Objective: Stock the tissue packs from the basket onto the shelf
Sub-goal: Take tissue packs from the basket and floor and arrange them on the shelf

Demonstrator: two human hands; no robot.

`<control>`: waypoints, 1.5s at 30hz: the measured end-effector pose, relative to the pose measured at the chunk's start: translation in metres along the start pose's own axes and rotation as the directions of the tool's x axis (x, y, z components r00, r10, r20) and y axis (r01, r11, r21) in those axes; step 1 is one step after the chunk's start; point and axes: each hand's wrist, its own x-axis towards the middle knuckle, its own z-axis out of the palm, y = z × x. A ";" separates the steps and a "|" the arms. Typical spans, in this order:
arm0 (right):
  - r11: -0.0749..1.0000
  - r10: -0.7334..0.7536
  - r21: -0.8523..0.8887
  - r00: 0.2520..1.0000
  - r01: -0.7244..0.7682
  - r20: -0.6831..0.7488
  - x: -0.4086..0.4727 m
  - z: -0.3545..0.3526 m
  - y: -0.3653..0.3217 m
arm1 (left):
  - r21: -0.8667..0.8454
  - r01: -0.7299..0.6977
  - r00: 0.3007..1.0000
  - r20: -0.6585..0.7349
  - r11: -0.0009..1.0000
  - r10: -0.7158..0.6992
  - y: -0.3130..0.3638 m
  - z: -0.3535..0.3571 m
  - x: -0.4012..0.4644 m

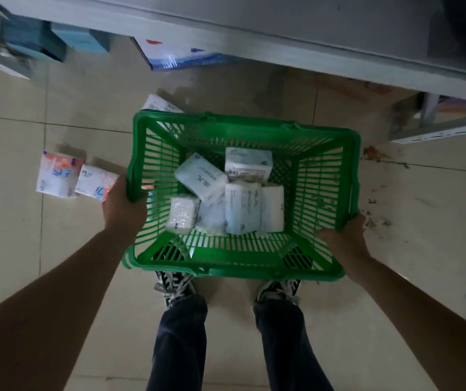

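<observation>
Tiled floor; fingers grip basket sides

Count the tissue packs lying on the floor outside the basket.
3: two side by side left of the green basket, one behind its far left corner, partly hidden. More may be hidden.

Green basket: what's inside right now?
The basket, held by left hand and right hand, contains about six white and pale-blue tissue packs, piled and overlapping. Anything beneath the pile is covered.
</observation>
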 end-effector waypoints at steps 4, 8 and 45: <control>0.998 0.047 -0.027 0.994 -0.050 -0.097 -0.012 0.003 -0.015 | 0.017 -0.020 1.000 0.020 1.000 0.019 0.009 -0.007 -0.006; 0.966 -0.254 -0.174 0.818 0.190 -0.516 -0.036 0.021 -0.033 | -0.005 -0.177 0.937 -0.306 0.984 0.167 0.030 -0.002 -0.028; 0.988 -0.113 -0.078 0.973 0.131 0.203 0.016 0.176 -0.040 | 0.264 -0.076 0.982 0.190 0.961 0.025 -0.007 0.109 -0.015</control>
